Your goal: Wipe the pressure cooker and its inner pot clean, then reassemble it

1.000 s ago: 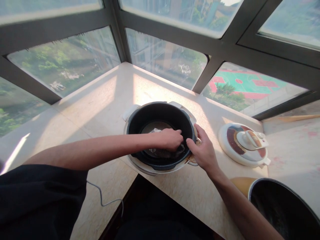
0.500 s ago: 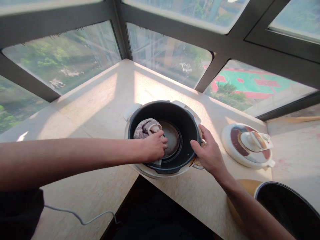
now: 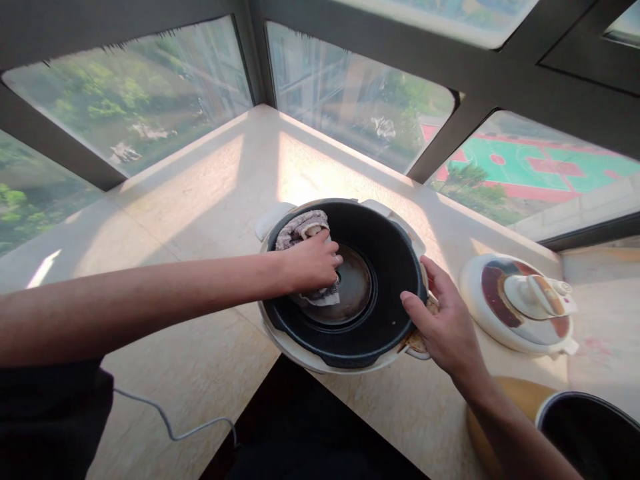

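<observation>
An electric pressure cooker body [image 3: 400, 267] stands without its lid on the stone sill, its dark inside and metal heating plate [image 3: 357, 283] showing. My left hand [image 3: 315, 263] reaches into it, fingers closed on a grey-brown, bunched cloth [image 3: 295, 230] that lies against the left inner wall; the cloth's lower corner hangs over the plate. At the right side my right hand [image 3: 445, 313] grips the cooker's rim, thumb on the inner edge and fingers outside, beside a stained white side handle [image 3: 417, 343].
To the right, the cooker's lid [image 3: 520, 303] lies on the sill [image 3: 200, 200]. A dark inner pot [image 3: 585, 427] stands at the lower right, partly behind my right forearm. A grey cord [image 3: 175, 433] runs at the lower left. Window panes and frames [image 3: 257, 60] enclose the sill.
My left hand and the cloth have moved up along the cooker's left inner wall. The view has shifted a little; my right hand keeps its hold on the rim.
</observation>
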The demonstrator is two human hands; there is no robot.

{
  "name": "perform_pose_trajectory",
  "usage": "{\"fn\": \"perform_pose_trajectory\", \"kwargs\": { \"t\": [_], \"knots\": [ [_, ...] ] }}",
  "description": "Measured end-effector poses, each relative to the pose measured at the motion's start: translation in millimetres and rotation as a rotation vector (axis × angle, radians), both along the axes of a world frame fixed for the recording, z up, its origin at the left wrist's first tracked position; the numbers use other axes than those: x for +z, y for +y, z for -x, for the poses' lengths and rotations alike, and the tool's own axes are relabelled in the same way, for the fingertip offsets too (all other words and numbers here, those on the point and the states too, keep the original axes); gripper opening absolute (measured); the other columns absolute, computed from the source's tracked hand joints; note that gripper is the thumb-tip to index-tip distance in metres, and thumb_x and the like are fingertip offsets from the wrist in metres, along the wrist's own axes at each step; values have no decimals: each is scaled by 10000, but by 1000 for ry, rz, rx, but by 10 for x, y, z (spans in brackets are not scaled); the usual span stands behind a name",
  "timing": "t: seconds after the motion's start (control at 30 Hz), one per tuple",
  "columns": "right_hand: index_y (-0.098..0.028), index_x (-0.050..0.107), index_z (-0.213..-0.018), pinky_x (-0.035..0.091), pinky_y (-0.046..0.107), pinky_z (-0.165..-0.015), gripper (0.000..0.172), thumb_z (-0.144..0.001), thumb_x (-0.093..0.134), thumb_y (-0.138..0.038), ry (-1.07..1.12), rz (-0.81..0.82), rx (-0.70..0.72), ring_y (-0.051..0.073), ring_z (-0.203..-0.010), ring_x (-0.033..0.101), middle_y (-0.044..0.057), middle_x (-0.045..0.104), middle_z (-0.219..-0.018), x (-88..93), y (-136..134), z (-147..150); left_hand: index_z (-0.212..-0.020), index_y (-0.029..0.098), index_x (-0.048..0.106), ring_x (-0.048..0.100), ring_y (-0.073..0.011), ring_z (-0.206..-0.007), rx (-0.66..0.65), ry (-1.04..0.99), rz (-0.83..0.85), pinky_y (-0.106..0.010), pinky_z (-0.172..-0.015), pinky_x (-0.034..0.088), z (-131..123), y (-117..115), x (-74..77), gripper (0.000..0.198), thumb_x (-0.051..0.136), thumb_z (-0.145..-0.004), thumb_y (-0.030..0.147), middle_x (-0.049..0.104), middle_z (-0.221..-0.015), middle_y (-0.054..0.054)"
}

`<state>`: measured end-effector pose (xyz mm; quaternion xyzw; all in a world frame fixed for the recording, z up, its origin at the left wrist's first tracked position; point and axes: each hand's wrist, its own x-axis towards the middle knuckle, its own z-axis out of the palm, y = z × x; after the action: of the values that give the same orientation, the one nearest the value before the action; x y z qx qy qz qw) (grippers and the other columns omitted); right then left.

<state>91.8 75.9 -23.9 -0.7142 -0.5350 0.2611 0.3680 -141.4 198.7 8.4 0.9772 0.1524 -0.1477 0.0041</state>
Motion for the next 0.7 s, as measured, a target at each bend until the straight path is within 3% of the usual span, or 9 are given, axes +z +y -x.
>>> {"fn": "perform_pose_trajectory", "kwargs": {
  "t": [0.2,0.5,0.7],
  "knots": [
    [-224,505,-1457,358,594,-1180,697,-819,672,-451,20,-8,0,343,-1374,514,129,545,-1491,2,-7,17,-874,219,774,611,-305,-1055,30,-9,-54,-431,-841,450,-149,87,-55,220,577,-903,124,690,-1237,-109],
    [-219,500,-1456,355,582,-1185,693,-817,677,-420,43,-10,-3,335,-1383,507,134,531,-1507,-5,-11,19,-1238,220,681,644,-329,-1043,181,-96,25,-439,-807,497,-438,76,-102,338,497,-958,174,627,-1275,-183],
    [-231,499,-1455,350,582,-1190,683,-821,668,-419,28,-21,10,330,-1388,504,126,535,-1504,-9,-6,20,-1228,204,693,630,-373,-1088,251,-51,107,-479,-823,498,-634,101,-77,349,472,-958,209,630,-1252,-188]
  ]
}}
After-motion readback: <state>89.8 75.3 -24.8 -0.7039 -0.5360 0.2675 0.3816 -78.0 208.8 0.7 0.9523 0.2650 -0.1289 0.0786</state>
